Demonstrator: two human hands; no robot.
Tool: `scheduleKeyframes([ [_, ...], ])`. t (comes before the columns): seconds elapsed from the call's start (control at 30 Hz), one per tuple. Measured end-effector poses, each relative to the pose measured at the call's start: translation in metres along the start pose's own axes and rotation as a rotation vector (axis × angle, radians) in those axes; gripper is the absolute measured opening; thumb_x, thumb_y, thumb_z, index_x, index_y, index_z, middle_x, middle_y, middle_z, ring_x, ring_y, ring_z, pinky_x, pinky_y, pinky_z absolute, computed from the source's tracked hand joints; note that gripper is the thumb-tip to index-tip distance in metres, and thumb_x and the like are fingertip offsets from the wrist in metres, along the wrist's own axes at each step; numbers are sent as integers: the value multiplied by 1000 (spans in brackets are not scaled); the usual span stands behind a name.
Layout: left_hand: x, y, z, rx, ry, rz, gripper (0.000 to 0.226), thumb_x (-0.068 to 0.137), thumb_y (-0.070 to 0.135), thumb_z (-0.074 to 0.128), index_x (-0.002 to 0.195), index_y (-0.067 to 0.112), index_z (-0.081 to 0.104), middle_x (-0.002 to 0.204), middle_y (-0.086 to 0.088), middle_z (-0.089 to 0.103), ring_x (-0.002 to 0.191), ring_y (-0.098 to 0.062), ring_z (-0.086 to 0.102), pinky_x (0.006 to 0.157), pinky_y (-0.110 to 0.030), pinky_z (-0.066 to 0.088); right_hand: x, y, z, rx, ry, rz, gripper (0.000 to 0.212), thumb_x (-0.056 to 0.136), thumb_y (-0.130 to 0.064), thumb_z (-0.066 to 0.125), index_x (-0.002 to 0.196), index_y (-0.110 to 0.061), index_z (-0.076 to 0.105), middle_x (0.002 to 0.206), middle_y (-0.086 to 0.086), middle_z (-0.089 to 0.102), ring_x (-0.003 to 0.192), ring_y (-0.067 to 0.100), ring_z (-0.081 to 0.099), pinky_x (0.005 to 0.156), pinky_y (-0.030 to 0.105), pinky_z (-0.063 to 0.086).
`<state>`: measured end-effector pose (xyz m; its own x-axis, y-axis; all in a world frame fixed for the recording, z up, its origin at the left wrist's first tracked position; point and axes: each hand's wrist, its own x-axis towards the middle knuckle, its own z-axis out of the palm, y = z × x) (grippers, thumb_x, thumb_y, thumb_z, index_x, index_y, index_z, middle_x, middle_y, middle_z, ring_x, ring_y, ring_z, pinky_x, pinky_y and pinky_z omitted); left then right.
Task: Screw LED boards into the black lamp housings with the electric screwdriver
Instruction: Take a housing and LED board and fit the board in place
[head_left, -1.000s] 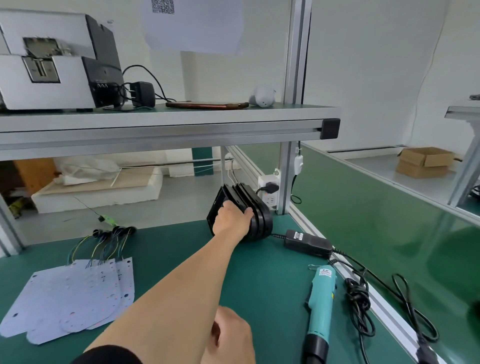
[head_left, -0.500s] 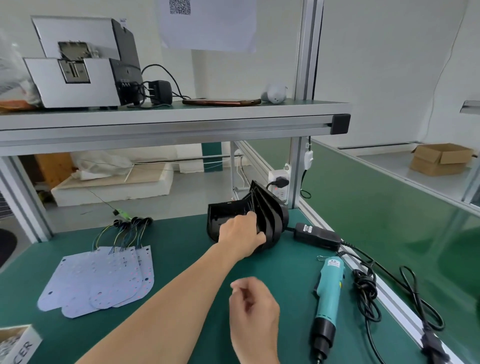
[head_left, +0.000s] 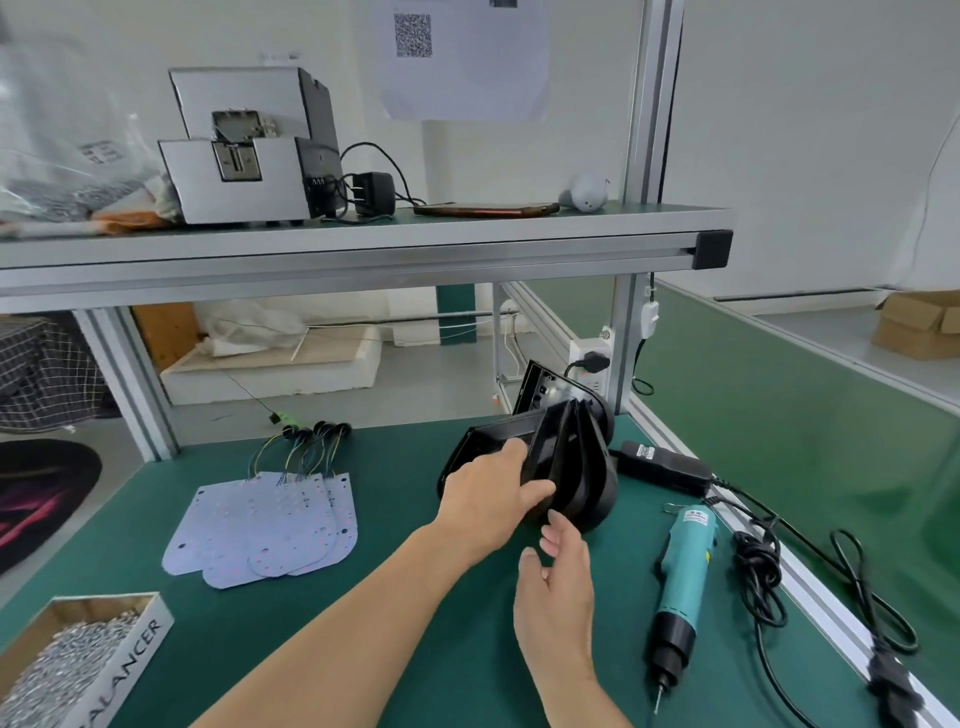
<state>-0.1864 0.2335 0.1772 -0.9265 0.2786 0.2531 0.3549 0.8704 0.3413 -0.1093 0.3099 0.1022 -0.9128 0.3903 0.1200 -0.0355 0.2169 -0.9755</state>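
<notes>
Right hand (head_left: 558, 587) nearer half-hidden housings (head_left: 576, 467)

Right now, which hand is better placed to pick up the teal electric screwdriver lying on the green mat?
The right hand. It is open and holds nothing, and the teal electric screwdriver lies just to its right. The left hand grips a black plastic lamp housing, farther from the tool.

assembly workshop | green-matted workbench (head_left: 363, 649) | aluminium-frame shelf (head_left: 363, 249) | screw box (head_left: 78, 670)
</notes>
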Motion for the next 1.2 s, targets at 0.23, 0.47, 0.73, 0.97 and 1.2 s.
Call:
scheduleKeyframes([
  [0.23, -60, -20, 3, 237, 215, -34, 25, 101, 47, 42, 97, 23, 36, 84, 5, 64, 72, -20, 63, 58, -29, 35, -1, -2, 0, -75, 21, -3, 51, 98, -5, 50, 147, -15, 41, 114, -7, 48, 97, 4, 54, 86, 25, 40],
  [0.47, -132, -19, 6, 423, 193, 50, 52, 40, 42, 97, 61, 23, 53, 44, 8, 48, 33, -7, 48, 33, -21, 20, -9, -6, -3, 6, -86, -14, 12, 96, -29, 60, 86, -34, 63, 76, -5, 66, 72, 13, 60, 69, 31, 50],
  [0.73, -158, -14, 1, 278, 4, -34, 47, 70, 65, 68, 90, 24, 58, 81, 6, 64, 74, -14, 65, 57, -28, 34, -15, -9, -3, -199, -312, -28, 34, 86, -37, 71, 116, -35, 54, 65, 0, 65, 67, 10, 61, 68, 29, 48],
  [0.97, -109, -104, -45, -108, 330, -475, 27, 90, 44, 54, 75, 21, 56, 85, 5, 60, 77, -19, 58, 71, -34, 52, -17, -12, -3, -249, -342, -53, 39, 87, -23, 70, 122, -30, 55, 61, -9, 62, 60, 3, 55, 64, 26, 44],
  [1.2, -32, -211, -50, -3, 115, -976, 96, 75, 75, 60, 143, 12, 35, 142, -11, 43, 133, -32, 39, 102, -43, 38, -17, -10, -2, -279, -383, -59, 38, 85, -17, 68, 116, -36, 54, 58, -8, 56, 54, 3, 48, 64, 26, 44],
])
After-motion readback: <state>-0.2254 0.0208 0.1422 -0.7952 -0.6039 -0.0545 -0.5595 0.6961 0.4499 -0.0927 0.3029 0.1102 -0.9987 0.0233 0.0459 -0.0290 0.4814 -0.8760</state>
